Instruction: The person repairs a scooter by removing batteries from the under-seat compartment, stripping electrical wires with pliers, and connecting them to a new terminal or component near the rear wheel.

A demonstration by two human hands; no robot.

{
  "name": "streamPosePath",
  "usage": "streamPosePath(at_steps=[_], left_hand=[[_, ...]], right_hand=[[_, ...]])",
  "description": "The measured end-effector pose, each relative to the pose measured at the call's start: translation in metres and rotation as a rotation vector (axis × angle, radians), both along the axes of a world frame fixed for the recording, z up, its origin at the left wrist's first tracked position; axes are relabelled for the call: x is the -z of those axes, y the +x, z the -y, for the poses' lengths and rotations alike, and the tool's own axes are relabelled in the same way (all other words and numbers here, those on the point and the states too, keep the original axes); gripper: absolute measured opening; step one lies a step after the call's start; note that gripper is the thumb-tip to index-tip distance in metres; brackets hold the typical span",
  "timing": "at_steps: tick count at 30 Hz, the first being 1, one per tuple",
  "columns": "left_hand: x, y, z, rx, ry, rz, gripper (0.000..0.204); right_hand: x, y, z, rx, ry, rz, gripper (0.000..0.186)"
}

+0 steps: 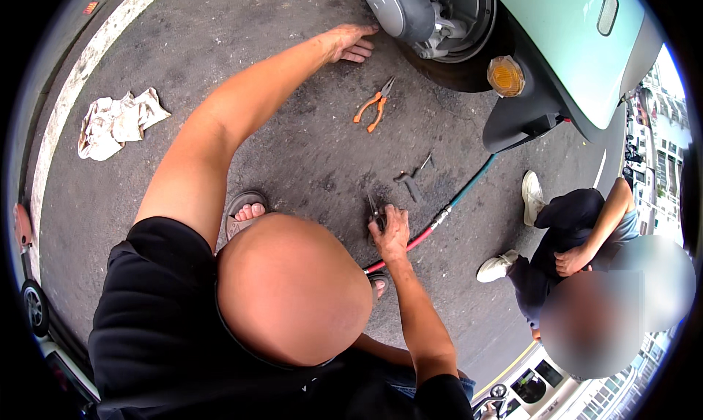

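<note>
My left hand reaches up with fingers apart beside the grey lower housing and front wheel of a mint-green scooter. My right hand grips a dark tool with a thin metal tip, low over the asphalt. Orange-handled pliers lie open below the wheel. Small dark tools lie above my right hand. A hose, red in the near part and teal farther off, runs behind that hand toward the scooter. My sandaled foot shows between my arms.
A crumpled cloth lies at the left, near a painted white line. Another person in dark trousers crouches at the right, a hand near their knee. Parked vehicles stand at the far edges. An amber reflector is on the scooter.
</note>
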State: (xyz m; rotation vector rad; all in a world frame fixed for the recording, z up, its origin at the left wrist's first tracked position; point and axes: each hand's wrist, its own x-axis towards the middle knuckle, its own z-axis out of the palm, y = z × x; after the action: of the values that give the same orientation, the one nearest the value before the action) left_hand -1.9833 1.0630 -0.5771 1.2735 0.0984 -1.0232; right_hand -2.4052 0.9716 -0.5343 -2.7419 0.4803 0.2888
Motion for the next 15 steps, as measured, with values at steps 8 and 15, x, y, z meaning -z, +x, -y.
streamPosePath(at_steps=[8, 15], left_hand=[[0.043, 0.026, 0.079, -0.341, -0.29, 0.019, 0.031], [0.012, -0.033, 0.088, -0.067, -0.412, -0.294, 0.047]], right_hand=[[-0.008, -0.004, -0.021, 0.761, 0.759, 0.217, 0.016], [-0.014, 0.028, -0.033, 1.012, 1.15, 0.319, 0.023]])
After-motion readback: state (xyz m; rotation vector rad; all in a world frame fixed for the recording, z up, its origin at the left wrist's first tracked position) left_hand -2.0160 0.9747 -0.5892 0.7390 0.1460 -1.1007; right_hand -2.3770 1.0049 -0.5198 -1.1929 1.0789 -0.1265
